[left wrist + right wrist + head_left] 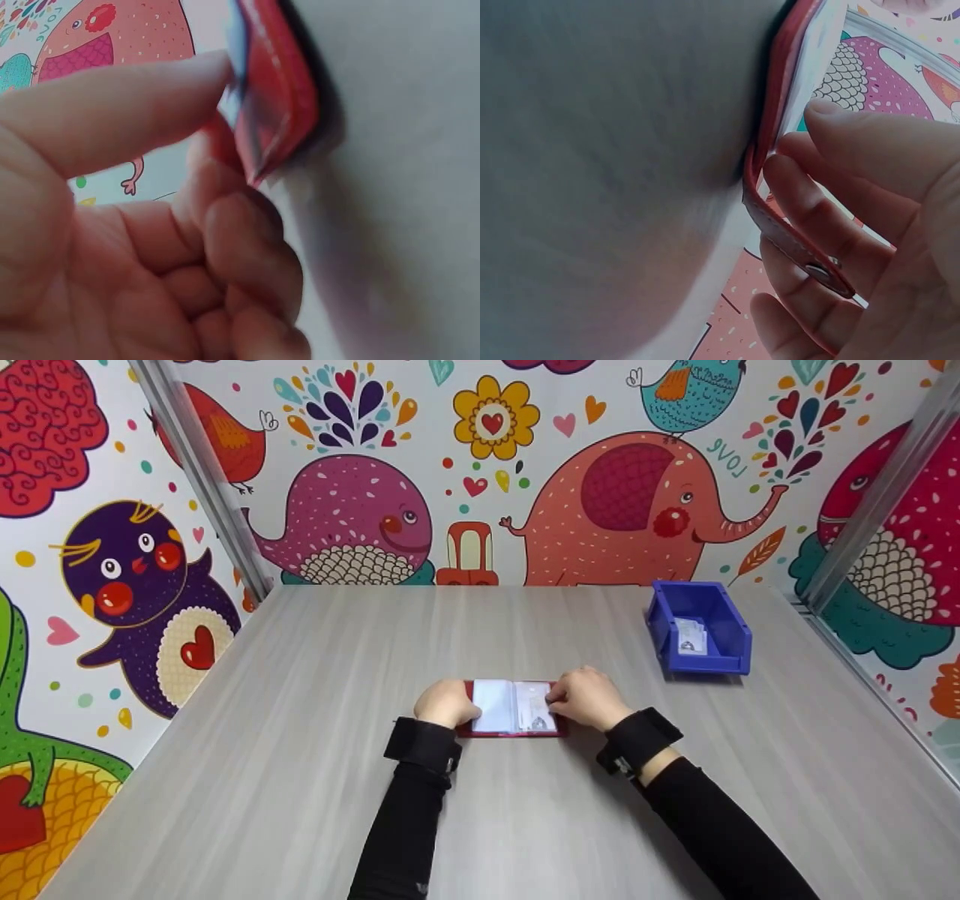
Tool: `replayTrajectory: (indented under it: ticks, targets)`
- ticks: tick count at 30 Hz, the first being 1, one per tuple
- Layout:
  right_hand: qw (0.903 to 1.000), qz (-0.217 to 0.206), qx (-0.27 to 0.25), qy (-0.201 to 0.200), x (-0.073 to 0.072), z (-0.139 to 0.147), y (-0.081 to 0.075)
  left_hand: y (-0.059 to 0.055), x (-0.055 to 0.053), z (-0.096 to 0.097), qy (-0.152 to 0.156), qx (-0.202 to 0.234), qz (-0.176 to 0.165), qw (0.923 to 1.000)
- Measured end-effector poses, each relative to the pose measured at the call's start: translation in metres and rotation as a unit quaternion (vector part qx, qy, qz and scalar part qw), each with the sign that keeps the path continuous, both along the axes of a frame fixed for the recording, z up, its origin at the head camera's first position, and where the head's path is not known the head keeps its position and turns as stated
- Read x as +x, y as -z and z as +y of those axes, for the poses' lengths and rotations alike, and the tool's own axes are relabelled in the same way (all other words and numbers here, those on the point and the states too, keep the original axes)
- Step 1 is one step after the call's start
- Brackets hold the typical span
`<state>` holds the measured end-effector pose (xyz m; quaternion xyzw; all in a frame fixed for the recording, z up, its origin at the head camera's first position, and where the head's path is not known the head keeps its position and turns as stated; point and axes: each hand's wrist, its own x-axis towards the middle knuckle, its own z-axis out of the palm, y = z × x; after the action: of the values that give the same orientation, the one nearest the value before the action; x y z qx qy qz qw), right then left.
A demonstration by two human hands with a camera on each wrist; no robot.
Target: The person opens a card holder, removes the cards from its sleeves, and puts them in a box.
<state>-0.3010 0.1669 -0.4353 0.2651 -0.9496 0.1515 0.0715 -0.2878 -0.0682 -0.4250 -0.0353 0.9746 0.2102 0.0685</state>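
A red card holder [467,731] lies spread on the table, clear plastic sleeves facing up. In its right-hand sleeve sits a pale card [534,709]; the left sleeve [493,706] looks blank and whitish. My left hand [444,703] pinches the holder's left edge, thumb on top and other fingers curled beneath. At the opposite edge, my right hand [589,697] pinches the sleeve side between thumb and index finger. A red strap with a metal snap [817,271] hangs off that edge against my right fingers.
Toward the back right stands a blue plastic bin [705,664] holding several cards [690,636]. Behind the table [352,652] rises a wall with cartoon animals, and metal frame posts [206,480] border both sides.
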Motion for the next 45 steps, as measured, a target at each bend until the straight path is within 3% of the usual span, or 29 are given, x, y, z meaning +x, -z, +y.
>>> replayTrajectory:
  ticks: [21,28,38,45]
  targets:
    - [0.9999,0.008,0.011,-0.001,0.001,-0.001,-0.001,0.000,0.001,0.000,0.012,0.009,0.025,0.9996]
    - [0.9999,0.007,0.007,0.003,0.001,-0.002,0.000,-0.005,0.003,0.011,0.005,0.011,0.054,0.9984]
    - [1.0000,0.003,0.002,0.004,0.000,-0.001,0.001,-0.008,0.010,0.036,0.071,0.051,0.120,0.9889]
    - [1.0000,-0.005,0.003,0.007,0.000,-0.001,0.001,-0.001,0.011,0.046,0.074,0.047,0.113,0.9898]
